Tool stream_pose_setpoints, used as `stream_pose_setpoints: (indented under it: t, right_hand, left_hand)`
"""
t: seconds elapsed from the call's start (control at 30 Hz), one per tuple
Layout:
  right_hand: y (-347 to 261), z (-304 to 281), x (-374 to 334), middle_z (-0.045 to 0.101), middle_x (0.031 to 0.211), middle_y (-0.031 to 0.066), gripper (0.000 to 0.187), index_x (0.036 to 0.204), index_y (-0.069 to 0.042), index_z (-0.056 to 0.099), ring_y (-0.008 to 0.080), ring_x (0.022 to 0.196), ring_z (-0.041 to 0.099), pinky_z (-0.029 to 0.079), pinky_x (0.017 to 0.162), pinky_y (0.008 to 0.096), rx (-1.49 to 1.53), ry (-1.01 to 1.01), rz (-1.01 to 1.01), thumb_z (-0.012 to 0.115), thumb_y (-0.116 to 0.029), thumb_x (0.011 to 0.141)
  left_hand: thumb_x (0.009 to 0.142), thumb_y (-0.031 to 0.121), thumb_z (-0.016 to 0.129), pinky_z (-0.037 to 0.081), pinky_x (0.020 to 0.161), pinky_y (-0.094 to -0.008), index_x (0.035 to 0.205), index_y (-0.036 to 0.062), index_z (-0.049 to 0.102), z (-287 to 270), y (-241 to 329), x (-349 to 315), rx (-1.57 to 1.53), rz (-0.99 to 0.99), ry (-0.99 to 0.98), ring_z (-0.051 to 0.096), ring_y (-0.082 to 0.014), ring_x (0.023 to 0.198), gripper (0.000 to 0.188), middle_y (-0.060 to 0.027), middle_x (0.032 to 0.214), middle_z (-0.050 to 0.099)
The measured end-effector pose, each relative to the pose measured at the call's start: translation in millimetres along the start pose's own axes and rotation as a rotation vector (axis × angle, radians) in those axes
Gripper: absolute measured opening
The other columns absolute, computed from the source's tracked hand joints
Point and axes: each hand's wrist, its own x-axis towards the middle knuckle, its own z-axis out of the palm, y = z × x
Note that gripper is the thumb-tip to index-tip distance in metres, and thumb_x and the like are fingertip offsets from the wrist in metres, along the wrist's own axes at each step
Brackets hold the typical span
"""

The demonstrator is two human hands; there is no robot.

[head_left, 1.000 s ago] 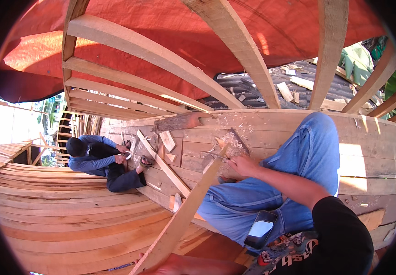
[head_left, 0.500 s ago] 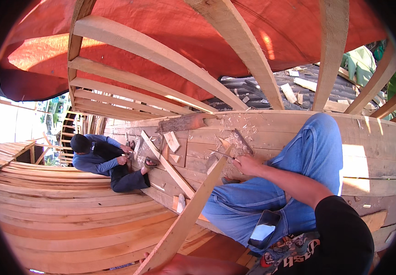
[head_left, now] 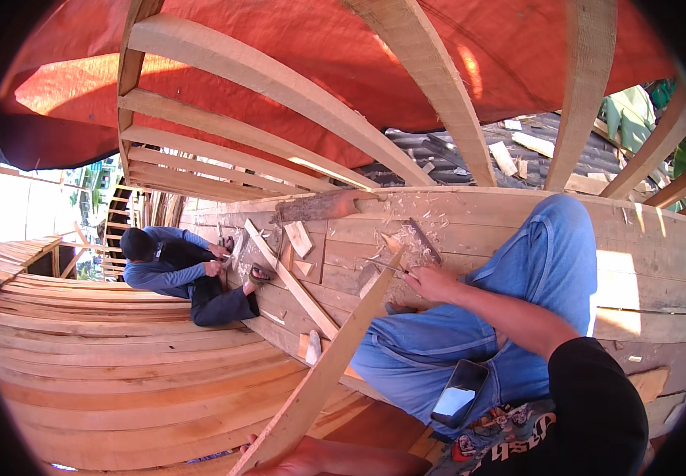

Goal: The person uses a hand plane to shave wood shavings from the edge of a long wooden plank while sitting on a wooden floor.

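A long, tapered wooden board [head_left: 333, 363] slants up from the lower edge towards the middle of the view. My left hand [head_left: 289, 458] is closed around its lower end, with part of the fingers hidden behind the wood. At the board's narrow upper tip, my right hand [head_left: 430, 282] grips a knife [head_left: 381, 263]. Its thin blade points left and lies across the tip. A block of wood [head_left: 369, 278] shows just behind that tip. Wood shavings [head_left: 430, 230] are scattered on the planks beyond my right hand.
A phone [head_left: 458, 393] lies on my lap. Further left, a co-worker [head_left: 172, 266] sits bent over handwork. A long batten [head_left: 291, 278], a rough log piece [head_left: 319, 206] and a dark bar [head_left: 424, 240] lie on the planks. Curved ribs [head_left: 263, 83] rise beyond, before a red tarp [head_left: 263, 47].
My view has shifted slightly. Both hands keep their grips, and the board and knife stay in nearly the same place.
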Motion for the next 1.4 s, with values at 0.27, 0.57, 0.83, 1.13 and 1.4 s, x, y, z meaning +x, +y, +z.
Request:
stream_pose_setpoints:
  t: [0.27, 0.57, 0.83, 1.13, 1.4]
  right_hand:
    - [6.0, 2.1, 1.9, 0.063, 0.08, 0.0274, 0.046, 0.088, 0.001, 0.063, 0.0451, 0.08, 0.061, 0.048, 0.073, 0.0519, 0.001, 0.022, -0.022, 0.044, -0.04, 0.095]
    - [28.9, -6.3, 11.8, 0.064, 0.094, 0.026, 0.049, 0.095, 0.001, 0.065, 0.0411, 0.088, 0.063, 0.049, 0.076, 0.0514, -0.031, -0.07, 0.14, 0.042, -0.042, 0.094]
    - [47.4, -4.3, 7.0, 0.065, 0.092, 0.0252, 0.049, 0.093, 0.002, 0.065, 0.0409, 0.088, 0.063, 0.048, 0.077, 0.0511, -0.065, -0.031, 0.151, 0.042, -0.042, 0.094]
    - [44.3, -1.7, 12.7, 0.063, 0.093, 0.0274, 0.043, 0.095, 0.003, 0.061, 0.0425, 0.089, 0.061, 0.048, 0.079, 0.0493, -0.06, -0.056, 0.2, 0.043, -0.035, 0.095]
    - [49.2, 1.2, 17.3, 0.063, 0.093, 0.0284, 0.043, 0.095, 0.004, 0.06, 0.0437, 0.09, 0.061, 0.047, 0.077, 0.0504, -0.049, -0.061, 0.218, 0.044, -0.037, 0.095]
  left_hand:
    - [0.092, 0.035, 0.054, 0.05, 0.08, -0.0359, 0.131, 0.0107, 0.047, 0.5, -2.7, -2.8, 0.168, 0.186, -0.065, 0.053, -0.0213, 0.1, 0.047, -0.01, 0.114, 0.057]
    - [0.092, 0.037, 0.053, 0.048, 0.086, -0.0347, 0.135, 0.0148, 0.045, 4.6, 4.2, -12.6, -0.08, 0.013, -0.137, 0.053, -0.0217, 0.106, 0.049, -0.0113, 0.122, 0.054]
    - [0.095, 0.04, 0.05, 0.053, 0.078, -0.037, 0.117, 0.0059, 0.045, -2.1, -2.0, -7.6, 0.115, 0.098, 0.013, 0.061, -0.022, 0.089, 0.041, -0.0123, 0.094, 0.059]
    - [0.095, 0.045, 0.047, 0.051, 0.078, -0.0355, 0.11, 0.0004, 0.052, 6.9, -2.9, -5.9, 0.117, 0.08, 0.05, 0.06, -0.0207, 0.089, 0.047, -0.0131, 0.095, 0.059]
    - [0.095, 0.045, 0.047, 0.051, 0.08, -0.0351, 0.112, 0.0011, 0.051, 6.1, -4.7, -2.7, 0.106, 0.093, 0.014, 0.061, -0.0208, 0.089, 0.047, -0.0118, 0.096, 0.059]
